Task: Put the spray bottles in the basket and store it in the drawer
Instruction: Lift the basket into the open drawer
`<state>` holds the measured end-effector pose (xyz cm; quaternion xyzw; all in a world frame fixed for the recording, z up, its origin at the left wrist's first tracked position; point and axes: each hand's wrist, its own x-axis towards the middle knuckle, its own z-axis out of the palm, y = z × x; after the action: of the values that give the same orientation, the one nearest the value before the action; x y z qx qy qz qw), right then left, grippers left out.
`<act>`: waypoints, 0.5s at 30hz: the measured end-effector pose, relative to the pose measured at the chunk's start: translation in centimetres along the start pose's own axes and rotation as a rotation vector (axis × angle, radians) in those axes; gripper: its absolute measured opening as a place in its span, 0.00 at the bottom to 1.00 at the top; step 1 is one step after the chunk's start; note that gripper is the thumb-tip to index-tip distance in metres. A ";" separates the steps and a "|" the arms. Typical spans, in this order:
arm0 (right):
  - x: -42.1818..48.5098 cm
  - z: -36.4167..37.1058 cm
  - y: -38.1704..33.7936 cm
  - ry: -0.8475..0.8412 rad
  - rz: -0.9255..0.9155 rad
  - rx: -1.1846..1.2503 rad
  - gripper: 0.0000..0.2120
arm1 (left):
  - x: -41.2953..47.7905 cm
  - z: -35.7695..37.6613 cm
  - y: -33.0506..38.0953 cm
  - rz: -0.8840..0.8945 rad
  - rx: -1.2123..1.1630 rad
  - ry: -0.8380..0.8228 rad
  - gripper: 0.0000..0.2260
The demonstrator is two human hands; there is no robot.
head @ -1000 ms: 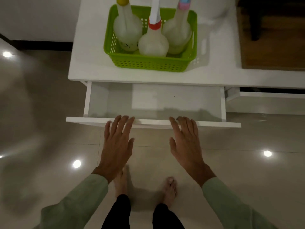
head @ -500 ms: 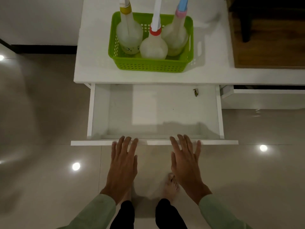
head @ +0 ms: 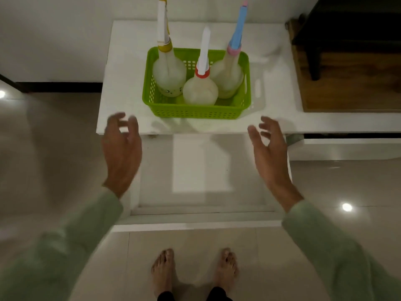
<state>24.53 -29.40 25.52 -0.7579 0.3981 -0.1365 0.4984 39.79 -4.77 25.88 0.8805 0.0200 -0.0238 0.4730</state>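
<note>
A green perforated basket stands on the white cabinet top. Three pale spray bottles stand upright in it: one with a yellow collar at the left, one with a red collar in front, one with a pink collar and blue nozzle at the right. Below the top, the white drawer is pulled far out with nothing in it. My left hand hovers over the drawer's left side, fingers apart. Over the drawer's right side is my right hand, also open. Both are short of the basket, not touching it.
A dark wooden piece of furniture stands at the right of the cabinet top. A lower white shelf runs to the right under it. Glossy floor tiles surround the cabinet, and my bare feet stand before the drawer front.
The drawer has been pulled further out. Both hands left the drawer front and rose forward over the drawer toward the basket, fingers spread.
</note>
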 end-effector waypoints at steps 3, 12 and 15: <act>6.2 1.2 -3.6 -0.007 0.098 0.088 0.28 | 6.2 1.3 3.0 -0.106 -0.050 -0.037 0.28; 11.0 3.7 -5.9 -0.096 0.194 -0.071 0.24 | 9.6 3.9 3.8 -0.172 -0.068 -0.297 0.25; 10.3 3.3 -5.5 -0.099 0.189 -0.089 0.24 | 8.5 3.3 3.1 -0.191 -0.082 -0.245 0.26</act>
<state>35.71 -33.84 26.73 -0.7442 0.4484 -0.0337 0.4939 48.38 -9.13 26.06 0.8450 0.0468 -0.1749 0.5032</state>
